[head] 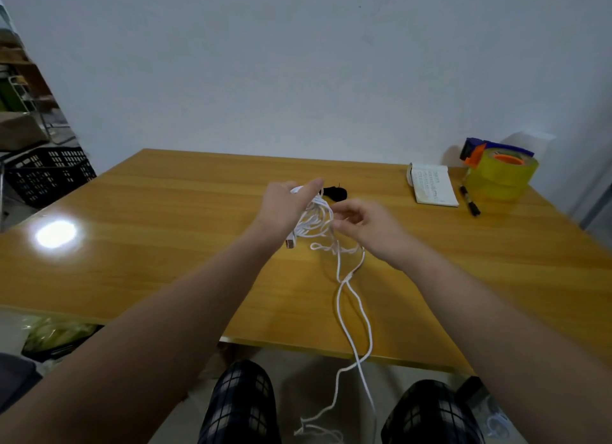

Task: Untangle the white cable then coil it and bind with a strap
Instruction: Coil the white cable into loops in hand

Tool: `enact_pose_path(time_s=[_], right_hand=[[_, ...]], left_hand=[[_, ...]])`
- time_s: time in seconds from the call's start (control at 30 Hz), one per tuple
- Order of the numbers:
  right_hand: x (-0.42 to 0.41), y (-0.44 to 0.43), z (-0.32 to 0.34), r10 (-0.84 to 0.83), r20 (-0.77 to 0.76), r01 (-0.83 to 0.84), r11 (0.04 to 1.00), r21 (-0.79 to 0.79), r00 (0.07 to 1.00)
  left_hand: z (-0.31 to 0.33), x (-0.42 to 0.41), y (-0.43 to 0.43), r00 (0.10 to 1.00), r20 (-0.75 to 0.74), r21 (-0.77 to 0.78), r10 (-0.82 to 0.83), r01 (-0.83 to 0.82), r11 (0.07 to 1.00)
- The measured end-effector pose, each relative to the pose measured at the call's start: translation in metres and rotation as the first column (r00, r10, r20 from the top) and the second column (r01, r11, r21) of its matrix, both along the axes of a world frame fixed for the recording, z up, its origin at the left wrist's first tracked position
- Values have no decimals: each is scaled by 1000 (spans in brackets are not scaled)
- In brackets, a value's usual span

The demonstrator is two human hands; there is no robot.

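Note:
My left hand (284,208) holds several loops of the white cable (314,220) above the middle of the wooden table (149,245), its thumb over the top of the bundle. A plug end (290,242) hangs below that hand. My right hand (367,227) is just to the right, fingers curled, pinching a strand of the cable. Two strands run from the hands across the table, cross near the front edge and drop to the floor between my knees. A small black strap (336,193) lies on the table just behind the hands.
At the back right of the table lie a small notebook (432,185), a black pen (469,204) and a yellow tape roll in a dispenser (500,172). A black crate (49,174) stands on the floor at the left. A wall runs behind the table.

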State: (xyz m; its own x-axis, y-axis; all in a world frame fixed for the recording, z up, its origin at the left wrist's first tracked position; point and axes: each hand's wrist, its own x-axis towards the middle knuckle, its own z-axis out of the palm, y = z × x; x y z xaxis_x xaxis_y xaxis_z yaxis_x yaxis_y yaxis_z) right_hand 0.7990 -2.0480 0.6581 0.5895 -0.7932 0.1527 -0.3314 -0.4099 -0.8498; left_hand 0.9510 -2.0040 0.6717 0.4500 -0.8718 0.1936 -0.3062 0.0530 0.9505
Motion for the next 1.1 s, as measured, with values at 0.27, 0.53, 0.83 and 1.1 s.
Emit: enact_pose_path(time_s=[0.27, 0.53, 0.83, 1.1], right_hand=[[2, -3, 6, -86, -93, 65, 974, -215, 992], [3, -10, -3, -46, -12, 45, 998, -47, 999], [-21, -15, 6, -100, 345, 150, 982, -119, 933], [-16, 15, 27, -16, 753, -200, 960, 196, 658]], left_hand=[[2, 1, -3, 1000, -23, 1, 4, -4, 1000], [8, -5, -4, 1000, -24, -33, -16, 15, 999], [-4, 13, -9, 961, 277, 171, 16, -66, 983], [-26, 21, -18, 911, 408, 347, 62, -217, 913]])
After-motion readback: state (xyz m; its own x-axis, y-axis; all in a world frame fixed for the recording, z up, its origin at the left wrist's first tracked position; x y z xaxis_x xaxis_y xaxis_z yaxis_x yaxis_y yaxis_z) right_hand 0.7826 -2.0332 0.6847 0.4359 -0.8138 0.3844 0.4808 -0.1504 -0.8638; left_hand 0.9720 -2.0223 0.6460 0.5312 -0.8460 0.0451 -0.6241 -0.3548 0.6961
